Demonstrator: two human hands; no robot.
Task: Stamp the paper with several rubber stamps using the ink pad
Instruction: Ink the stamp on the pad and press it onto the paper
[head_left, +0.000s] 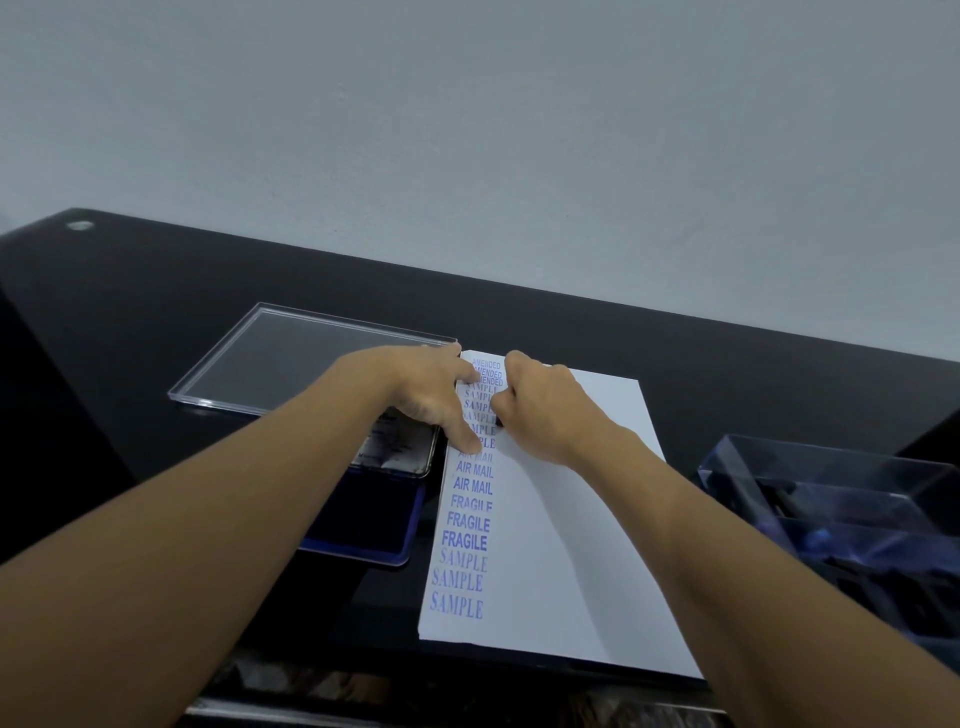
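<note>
A white sheet of paper (561, 545) lies on the black desk, with a column of blue stamped words down its left edge: AMENDED, SAMPLE, AIR MAIL, FRAGILE, SAMPLE. My left hand (426, 395) lies spread with straight fingers pressing the paper's left edge near the top. My right hand (540, 405) is curled around a small dark rubber stamp (497, 421), mostly hidden, held down on the paper among the upper SAMPLE prints. The open blue ink pad (374, 525) sits left of the paper, partly under my left forearm.
A clear acrylic lid (291, 358) lies flat behind the ink pad. A transparent blue-tinted box (852, 499) with several stamps stands at the right. The desk's far edge meets a grey wall; the near desk edge runs just below the paper.
</note>
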